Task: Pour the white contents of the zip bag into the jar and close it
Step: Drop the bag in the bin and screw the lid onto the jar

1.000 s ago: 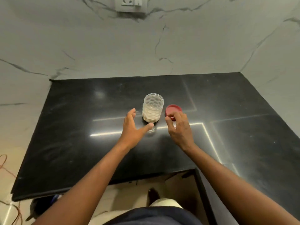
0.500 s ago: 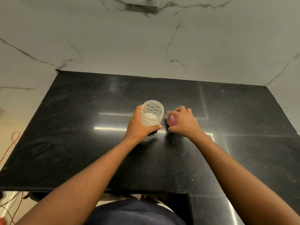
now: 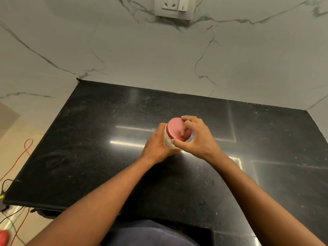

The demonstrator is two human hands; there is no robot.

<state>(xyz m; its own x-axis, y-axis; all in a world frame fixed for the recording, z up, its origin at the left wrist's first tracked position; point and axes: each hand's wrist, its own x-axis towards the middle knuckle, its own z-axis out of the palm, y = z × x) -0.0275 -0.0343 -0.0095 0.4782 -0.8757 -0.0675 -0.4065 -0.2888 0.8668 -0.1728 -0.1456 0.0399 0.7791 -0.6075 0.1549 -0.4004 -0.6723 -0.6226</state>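
Clear honeycomb-patterned jar upright near the middle of the black stone bench, gripped around its left side by the left hand, fingers wrapped and pressed against the wall. Pink lid seated on the jar's mouth, pinched at the rim by the right hand, thumb at the near edge, fingers curled over the far edge and top. White contents dimly visible through the jar wall. Marble wall behind, with a socket. Orange cable on the floor at left.

jar: mostly hidden by hands | socket: top cut off
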